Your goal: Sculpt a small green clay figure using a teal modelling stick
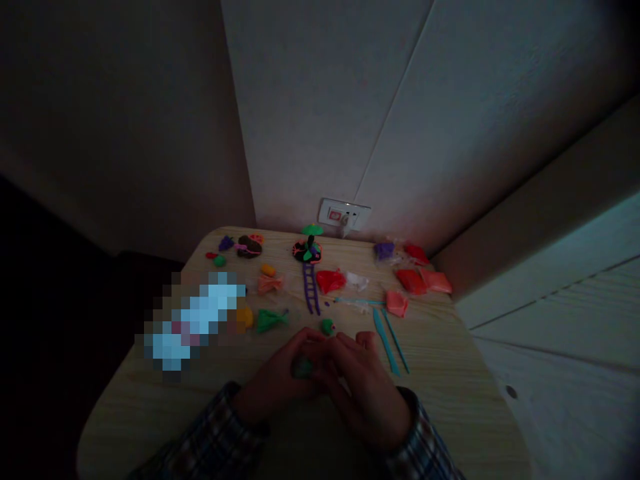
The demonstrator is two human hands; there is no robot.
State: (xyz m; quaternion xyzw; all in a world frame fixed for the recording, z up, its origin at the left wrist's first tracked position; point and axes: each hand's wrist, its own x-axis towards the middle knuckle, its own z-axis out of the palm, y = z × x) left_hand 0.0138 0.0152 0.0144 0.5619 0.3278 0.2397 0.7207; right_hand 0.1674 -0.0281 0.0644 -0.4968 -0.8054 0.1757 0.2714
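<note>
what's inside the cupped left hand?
Part of a green lump shows inside the left hand. The rest is covered by fingers, with the right hand close alongside; its full shape, and anything else in there, can't be seen.

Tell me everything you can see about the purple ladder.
The purple ladder has two long rails joined by several short rungs and looks moulded from clay, though the light is dim. It seems whole and lies on the table, running away from the person. Its far end meets or nearly meets a dark base; neither the left hand nor the right hand touches it. A red packet lies close on its right.
</note>
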